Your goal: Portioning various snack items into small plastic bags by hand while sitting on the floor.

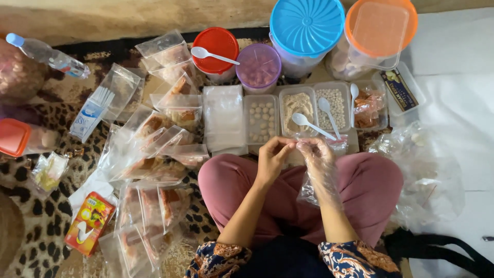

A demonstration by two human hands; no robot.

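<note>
Where fingers meet, left hand, gloved right hand, pinched item unclear

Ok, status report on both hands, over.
Left hand bare, tugging the clear plastic glove at the right hand. White spoon just beyond. Nothing blocking.

A home floor used as a food-packing spot — indicated by a leopard-print rug, lidded plastic tubs, filled snack pouches and trays laid out.
</note>
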